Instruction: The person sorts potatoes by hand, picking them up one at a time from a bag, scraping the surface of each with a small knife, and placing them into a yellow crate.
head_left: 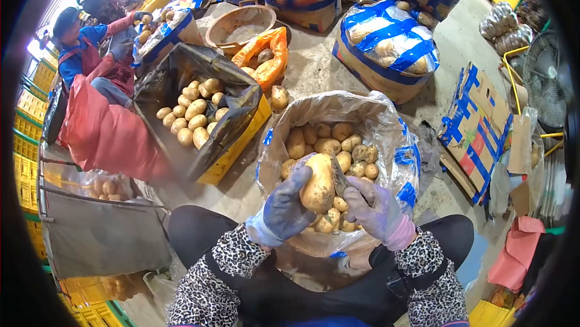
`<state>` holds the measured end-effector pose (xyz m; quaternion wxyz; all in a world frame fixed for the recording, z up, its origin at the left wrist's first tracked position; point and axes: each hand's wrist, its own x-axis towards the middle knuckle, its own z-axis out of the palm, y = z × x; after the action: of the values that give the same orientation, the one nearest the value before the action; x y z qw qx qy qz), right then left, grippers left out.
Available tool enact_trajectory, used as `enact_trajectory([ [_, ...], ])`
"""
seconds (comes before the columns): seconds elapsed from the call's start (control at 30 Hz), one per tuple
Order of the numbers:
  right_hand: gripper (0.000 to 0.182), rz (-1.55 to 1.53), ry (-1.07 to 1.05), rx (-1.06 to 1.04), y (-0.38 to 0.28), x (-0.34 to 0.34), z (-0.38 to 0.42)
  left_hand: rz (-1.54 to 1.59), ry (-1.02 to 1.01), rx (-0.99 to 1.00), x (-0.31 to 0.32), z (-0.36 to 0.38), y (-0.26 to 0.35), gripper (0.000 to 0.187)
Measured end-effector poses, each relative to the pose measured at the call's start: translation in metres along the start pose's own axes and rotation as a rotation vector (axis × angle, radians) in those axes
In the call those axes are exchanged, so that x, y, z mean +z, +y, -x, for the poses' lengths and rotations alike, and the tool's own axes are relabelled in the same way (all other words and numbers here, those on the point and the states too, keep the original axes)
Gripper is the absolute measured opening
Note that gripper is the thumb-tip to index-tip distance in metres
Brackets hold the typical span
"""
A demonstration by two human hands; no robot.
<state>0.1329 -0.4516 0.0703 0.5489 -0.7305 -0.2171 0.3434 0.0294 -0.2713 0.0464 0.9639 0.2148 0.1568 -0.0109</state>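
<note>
My left hand [285,204], in a blue-grey glove, grips a large potato [319,183] from the left side. My right hand [374,207], in a purple glove, holds a small knife [338,173] whose blade lies against the right side of that potato. Both hands hover over a clear plastic-lined box [393,137] that holds several potatoes [329,143], right in front of my knees.
A yellow crate with a black liner [238,100] full of potatoes stands to the left. Another person in a blue top [78,46] works at the far left beside a red sack [106,134]. Taped boxes [386,43], an orange bag [269,55] and a fan [547,79] ring the floor.
</note>
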Motion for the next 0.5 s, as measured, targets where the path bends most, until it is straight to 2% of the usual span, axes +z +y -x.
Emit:
enact_trajectory([
  [0.1, 0.036, 0.003, 0.027, 0.103, 0.0, 0.002, 0.001, -0.063, -0.145, 0.108, -0.001, -0.003, -0.005, 0.046],
  [0.2, 0.048, -0.062, -0.054, 0.091, -0.005, -0.001, -0.002, -0.072, -0.064, 0.077, -0.011, -0.012, -0.01, 0.042],
  [0.23, 0.047, -0.028, -0.031, 0.092, -0.002, -0.002, -0.002, 0.168, -0.061, -0.009, 0.002, -0.009, -0.004, 0.04],
  [0.37, 0.043, 0.133, 0.018, 0.122, -0.002, -0.007, -0.005, 0.07, -0.007, -0.029, -0.013, -0.013, -0.003, 0.044],
  [0.4, 0.047, 0.112, 0.035, -0.035, 0.008, -0.008, -0.005, 0.183, -0.157, -0.013, -0.018, -0.015, 0.0, 0.045],
  [0.47, 0.032, 0.018, 0.102, -0.021, 0.003, -0.004, -0.008, 0.065, 0.111, 0.193, -0.012, 0.002, 0.022, 0.046],
  [0.5, 0.028, -0.029, 0.136, -0.016, 0.001, -0.003, -0.011, 0.076, 0.103, 0.275, -0.01, 0.014, 0.036, 0.048],
])
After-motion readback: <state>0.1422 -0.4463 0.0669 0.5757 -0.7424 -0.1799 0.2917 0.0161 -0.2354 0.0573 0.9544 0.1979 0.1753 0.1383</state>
